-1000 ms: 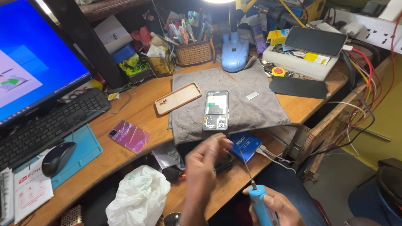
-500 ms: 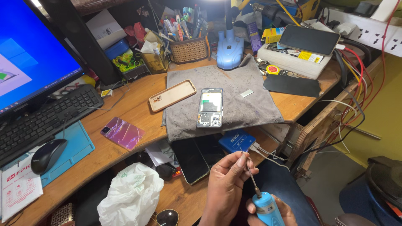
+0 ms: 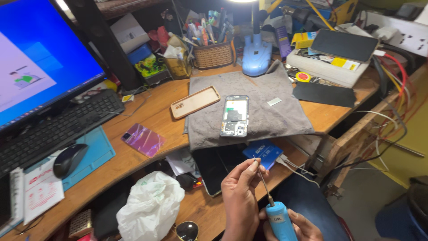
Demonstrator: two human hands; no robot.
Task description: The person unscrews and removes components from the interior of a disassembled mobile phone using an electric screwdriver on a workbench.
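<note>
My right hand (image 3: pixel 294 225) grips the light blue handle of a screwdriver (image 3: pixel 278 218) at the bottom of the view, its thin shaft pointing up. My left hand (image 3: pixel 240 196) pinches the tip of that shaft between thumb and fingers. Both hands hover below the front edge of the wooden desk (image 3: pixel 151 114). On the desk a grey cloth (image 3: pixel 267 107) carries an opened phone (image 3: pixel 235 115) with its insides showing. A tan phone back cover (image 3: pixel 195 101) lies half on the cloth's left edge. A shiny pink-purple back panel (image 3: pixel 143 139) rests on the bare wood.
A lit monitor (image 3: pixel 35 76), black keyboard (image 3: pixel 53 129) and mouse (image 3: pixel 69 159) fill the left. A blue lamp base (image 3: pixel 256 53), wicker tool basket (image 3: pixel 215 54) and white parts box (image 3: pixel 330 64) line the back. A white plastic bag (image 3: pixel 151 209) and dark tablet (image 3: pixel 218 163) lie on the lower shelf.
The view has shifted slightly. My left hand moved from the desk edge down to the screwdriver shaft and now pinches its tip. My right hand still holds the handle.
</note>
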